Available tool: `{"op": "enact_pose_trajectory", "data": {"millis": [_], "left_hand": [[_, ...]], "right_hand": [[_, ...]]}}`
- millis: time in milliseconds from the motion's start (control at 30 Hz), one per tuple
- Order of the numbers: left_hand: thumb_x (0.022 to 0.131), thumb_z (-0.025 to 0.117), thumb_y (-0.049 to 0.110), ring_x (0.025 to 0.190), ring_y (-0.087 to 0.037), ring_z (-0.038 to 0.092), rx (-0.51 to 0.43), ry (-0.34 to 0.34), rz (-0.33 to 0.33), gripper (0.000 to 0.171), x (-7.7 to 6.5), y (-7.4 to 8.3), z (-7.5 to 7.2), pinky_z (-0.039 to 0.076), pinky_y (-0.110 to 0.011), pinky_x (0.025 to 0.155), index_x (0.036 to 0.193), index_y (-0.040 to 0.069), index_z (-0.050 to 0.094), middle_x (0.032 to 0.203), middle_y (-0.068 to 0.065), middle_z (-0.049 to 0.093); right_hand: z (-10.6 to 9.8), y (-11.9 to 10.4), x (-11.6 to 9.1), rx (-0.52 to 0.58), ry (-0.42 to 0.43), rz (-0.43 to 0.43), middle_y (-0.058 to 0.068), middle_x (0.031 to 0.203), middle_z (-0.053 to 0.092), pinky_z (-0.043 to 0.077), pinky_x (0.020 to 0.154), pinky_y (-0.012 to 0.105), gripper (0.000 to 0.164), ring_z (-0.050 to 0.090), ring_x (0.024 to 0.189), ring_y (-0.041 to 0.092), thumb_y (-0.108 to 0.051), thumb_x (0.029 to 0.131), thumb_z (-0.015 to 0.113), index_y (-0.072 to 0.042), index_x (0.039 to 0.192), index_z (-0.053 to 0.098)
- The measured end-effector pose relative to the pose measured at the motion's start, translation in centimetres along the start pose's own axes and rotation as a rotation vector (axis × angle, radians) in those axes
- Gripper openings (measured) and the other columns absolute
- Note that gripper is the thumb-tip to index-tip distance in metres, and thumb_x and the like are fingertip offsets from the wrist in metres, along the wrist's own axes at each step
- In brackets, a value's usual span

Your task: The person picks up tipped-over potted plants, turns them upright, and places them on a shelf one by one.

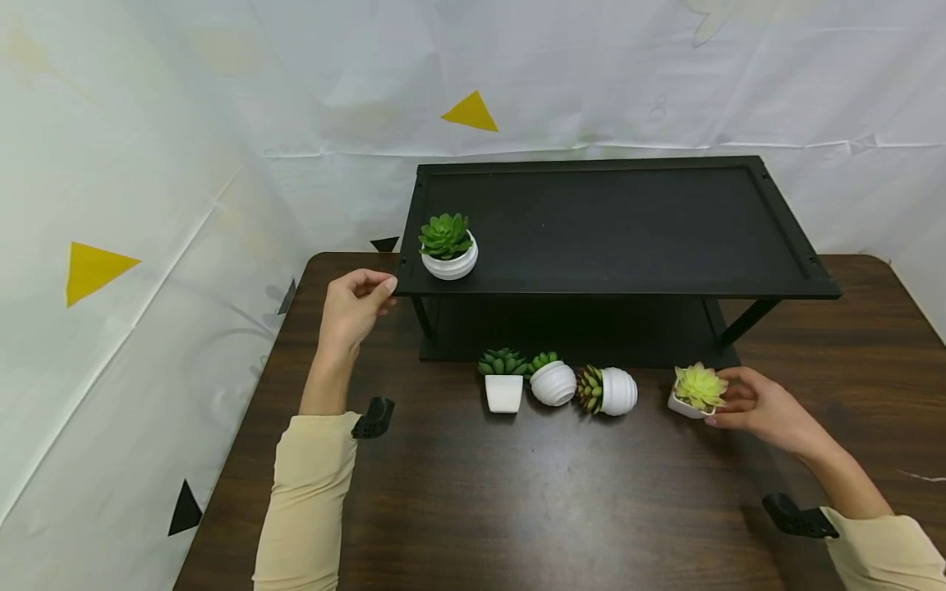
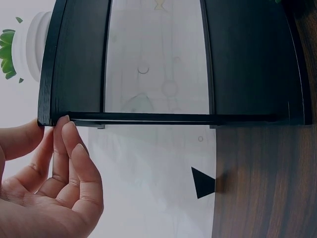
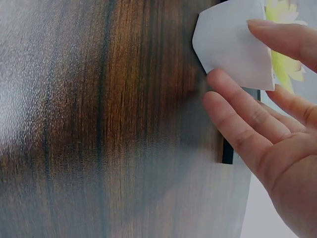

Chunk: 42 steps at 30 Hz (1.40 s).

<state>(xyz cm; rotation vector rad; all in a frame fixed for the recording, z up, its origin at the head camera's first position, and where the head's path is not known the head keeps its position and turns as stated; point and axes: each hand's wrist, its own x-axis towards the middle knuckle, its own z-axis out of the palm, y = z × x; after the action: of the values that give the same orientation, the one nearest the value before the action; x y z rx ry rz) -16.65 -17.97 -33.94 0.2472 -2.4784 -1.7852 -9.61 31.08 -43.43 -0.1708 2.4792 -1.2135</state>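
Observation:
My left hand (image 1: 353, 308) pinches the front left corner of a black two-tier shelf (image 1: 628, 230); in the left wrist view the thumb and fingertips meet its upper board (image 2: 79, 64). To the right, my right hand (image 1: 769, 410) holds a yellow-green artificial succulent in a white angular pot (image 1: 693, 392) by its side, just in front of the shelf. The right wrist view shows the thumb and fingers on opposite sides of that white pot (image 3: 233, 44). A green succulent in a round white pot (image 1: 451, 258) stands upright on the shelf's top left.
Before the shelf on the dark wooden table (image 1: 554, 509) are a succulent in an upright square pot (image 1: 504, 394), a tilted round-potted succulent (image 1: 554, 384) and another lying on its side (image 1: 619, 391). A white sheet (image 1: 591, 74) hangs behind.

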Motion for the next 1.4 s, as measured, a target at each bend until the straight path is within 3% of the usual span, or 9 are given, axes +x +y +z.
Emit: {"op": "enact_pose_trajectory", "data": {"millis": [267, 567, 767, 1400], "left_hand": [[0.09, 0.059, 0.011, 0.066, -0.01, 0.058, 0.0, -0.003, 0.002, 0.02, -0.01, 0.05, 0.03, 0.046, -0.022, 0.063, 0.101, -0.005, 0.062, 0.084, -0.008, 0.059], [0.09, 0.058, 0.011, 0.066, -0.01, 0.058, -0.007, -0.007, 0.0, 0.02, -0.03, 0.03, -0.04, 0.046, -0.022, 0.063, 0.102, -0.005, 0.062, 0.084, -0.008, 0.058], [0.09, 0.058, 0.011, 0.067, -0.011, 0.058, -0.011, -0.008, 0.001, 0.02, 0.04, -0.05, -0.04, 0.046, -0.022, 0.063, 0.101, -0.006, 0.061, 0.083, -0.007, 0.058], [0.09, 0.058, 0.011, 0.066, -0.01, 0.057, -0.003, -0.008, -0.002, 0.02, 0.01, -0.02, -0.07, 0.046, -0.022, 0.063, 0.101, -0.005, 0.062, 0.083, -0.007, 0.057]], "right_hand": [[0.31, -0.18, 0.07, -0.057, 0.032, 0.017, 0.021, 0.102, 0.058, 0.048, 0.063, 0.026, 0.067, 0.056, 0.08, 0.001, -0.015, 0.078, 0.073, 0.013, 0.123, 0.032], [0.59, -0.09, 0.11, -0.09, 0.044, -0.022, 0.022, 0.101, 0.06, 0.047, 0.063, 0.022, 0.062, 0.055, 0.08, -0.004, -0.01, 0.078, 0.072, 0.014, 0.12, 0.034], [0.51, -0.21, -0.1, -0.119, 0.054, -0.012, 0.024, 0.104, 0.06, 0.047, 0.065, 0.022, 0.063, 0.054, 0.081, -0.007, -0.017, 0.079, 0.072, 0.012, 0.121, 0.036], [0.71, -0.47, -0.43, -0.154, 0.08, 0.002, 0.02, 0.101, 0.061, 0.047, 0.063, 0.023, 0.064, 0.057, 0.08, -0.001, -0.018, 0.076, 0.075, 0.011, 0.12, 0.04]]}}
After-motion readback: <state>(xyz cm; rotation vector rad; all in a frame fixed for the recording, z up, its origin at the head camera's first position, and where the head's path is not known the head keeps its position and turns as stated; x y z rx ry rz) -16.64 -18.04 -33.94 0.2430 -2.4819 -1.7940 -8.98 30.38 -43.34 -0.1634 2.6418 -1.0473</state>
